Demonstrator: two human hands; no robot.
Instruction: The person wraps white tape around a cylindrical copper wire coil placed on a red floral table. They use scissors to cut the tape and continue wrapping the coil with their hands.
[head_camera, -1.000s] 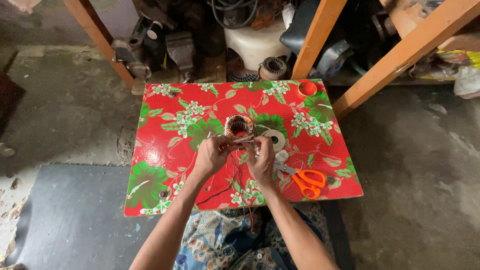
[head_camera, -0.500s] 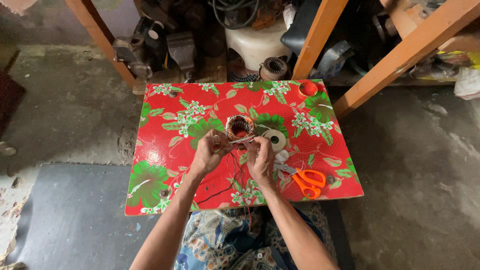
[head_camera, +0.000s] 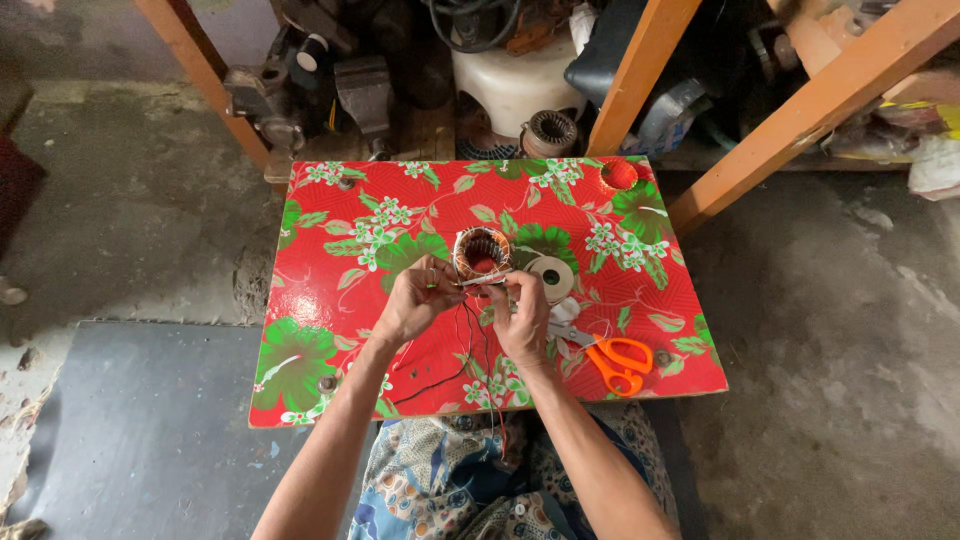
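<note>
Both hands, left (head_camera: 412, 300) and right (head_camera: 522, 312), hold a closed grip on thin wires (head_camera: 470, 345) at the copper-wound stator (head_camera: 482, 253), which sits mid-counter (head_camera: 320, 260) beside the tape roll (head_camera: 551, 277). Orange scissors (head_camera: 615, 362) lie near.

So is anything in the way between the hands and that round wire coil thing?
Nothing visible. The left hand and right hand are right at the coil, pinching thin wires beside it. The tape roll and orange scissors lie off to the right.
</note>
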